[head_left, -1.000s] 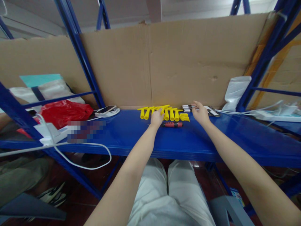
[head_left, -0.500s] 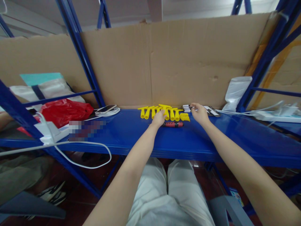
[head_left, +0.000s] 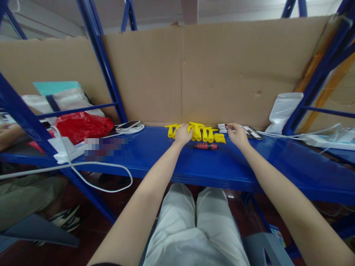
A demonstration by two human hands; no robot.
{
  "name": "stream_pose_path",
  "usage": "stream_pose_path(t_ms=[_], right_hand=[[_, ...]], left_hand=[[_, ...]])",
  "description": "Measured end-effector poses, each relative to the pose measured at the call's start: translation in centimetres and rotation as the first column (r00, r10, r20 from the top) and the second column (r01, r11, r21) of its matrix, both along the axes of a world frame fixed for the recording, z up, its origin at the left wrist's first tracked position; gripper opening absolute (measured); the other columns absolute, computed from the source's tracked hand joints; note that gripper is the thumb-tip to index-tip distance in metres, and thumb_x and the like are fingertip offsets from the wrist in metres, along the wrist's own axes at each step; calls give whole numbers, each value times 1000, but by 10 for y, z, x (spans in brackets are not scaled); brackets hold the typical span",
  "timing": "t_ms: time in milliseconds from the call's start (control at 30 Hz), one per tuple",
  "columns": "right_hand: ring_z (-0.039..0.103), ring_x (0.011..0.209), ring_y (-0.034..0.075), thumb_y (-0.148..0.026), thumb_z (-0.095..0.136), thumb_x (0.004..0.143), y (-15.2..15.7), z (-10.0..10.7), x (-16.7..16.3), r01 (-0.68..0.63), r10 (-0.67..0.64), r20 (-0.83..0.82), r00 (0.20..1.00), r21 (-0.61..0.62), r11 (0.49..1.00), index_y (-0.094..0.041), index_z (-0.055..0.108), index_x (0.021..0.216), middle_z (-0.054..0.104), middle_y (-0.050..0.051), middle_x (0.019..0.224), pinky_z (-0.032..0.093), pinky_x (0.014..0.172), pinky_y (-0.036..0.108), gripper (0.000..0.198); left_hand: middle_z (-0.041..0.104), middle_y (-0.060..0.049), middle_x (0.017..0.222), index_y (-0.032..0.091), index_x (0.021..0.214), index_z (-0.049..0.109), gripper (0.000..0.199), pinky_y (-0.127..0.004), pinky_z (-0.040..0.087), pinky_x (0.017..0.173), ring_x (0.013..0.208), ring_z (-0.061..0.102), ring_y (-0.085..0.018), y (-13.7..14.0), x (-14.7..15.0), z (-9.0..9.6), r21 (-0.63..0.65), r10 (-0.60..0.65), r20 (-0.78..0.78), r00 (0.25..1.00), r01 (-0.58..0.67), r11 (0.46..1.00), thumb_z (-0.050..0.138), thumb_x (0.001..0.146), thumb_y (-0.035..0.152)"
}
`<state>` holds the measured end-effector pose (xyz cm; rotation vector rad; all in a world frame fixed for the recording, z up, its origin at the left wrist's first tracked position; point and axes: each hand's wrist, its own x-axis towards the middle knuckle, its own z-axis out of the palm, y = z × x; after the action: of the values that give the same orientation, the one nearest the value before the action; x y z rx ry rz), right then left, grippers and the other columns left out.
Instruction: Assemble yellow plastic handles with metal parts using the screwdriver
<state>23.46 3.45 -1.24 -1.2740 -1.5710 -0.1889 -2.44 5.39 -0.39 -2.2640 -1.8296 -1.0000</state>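
My left hand [head_left: 183, 134] lies over a row of yellow T-shaped plastic pieces [head_left: 205, 135] with round hollow stems. Its fingers are apart and rest across the tops of several of them. One yellow piece beside it sits higher than its neighbours. My right hand [head_left: 237, 135] is closed, thumb and fingers pinched at the right end of a small stack of white sticks with black ends [head_left: 222, 128]. Small yellow ribbed pieces [head_left: 220, 138] lie between the two hands. A red and black screwdriver-like tool [head_left: 206, 146] lies in front of the row.
A phone [head_left: 129, 125] rests by a coiled white cable. Left are a red plastic bag [head_left: 83, 126] and a white power strip [head_left: 65, 148]. A white pouch [head_left: 285, 111] leans at the right post. Cardboard [head_left: 222, 70] backs the blue shelf [head_left: 155, 159]. Another person sits at left.
My left hand has shifted left along the yellow pieces, uncovering more of the red tool. My right hand stays by the white sticks. The view has turned slightly.
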Motion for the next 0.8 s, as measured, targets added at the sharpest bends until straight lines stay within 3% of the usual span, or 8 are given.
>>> stream_pose_path(t_ms=[200,367,500,800], right_hand=[[70,90,26,-18,50,76,2,-2,1,-6,6,-4,1000,-6,1000,-18,68,90,75,12,95,54,87,45,23],[69,89,26,-19,51,76,5,-4,3,-26,26,4,1000,23,999,-19,68,90,75,11,95,54,86,44,23],[69,89,26,-19,51,76,5,-5,3,-16,16,0,1000,4,1000,-19,67,90,75,12,95,54,88,44,21],[69,89,25,-20,51,76,5,-5,4,-19,19,7,1000,16,1000,-19,68,88,75,11,94,54,87,43,21]], left_hand=[[28,-12,160,18,149,38,58,-56,22,118,148,25,-30,-6,-55,22,-31,289,-80,954,-292,956,40,92,29],[12,-18,163,8,153,27,64,-65,21,114,150,13,-36,-18,-121,24,-146,600,-36,800,-598,788,34,92,28],[11,-19,163,11,153,28,65,-71,21,110,150,10,-39,-25,-160,18,-191,660,-19,751,-651,735,35,92,31],[8,-16,164,16,155,25,67,-72,26,108,150,9,-39,-25,-186,8,-268,640,37,768,-609,746,34,92,37]])
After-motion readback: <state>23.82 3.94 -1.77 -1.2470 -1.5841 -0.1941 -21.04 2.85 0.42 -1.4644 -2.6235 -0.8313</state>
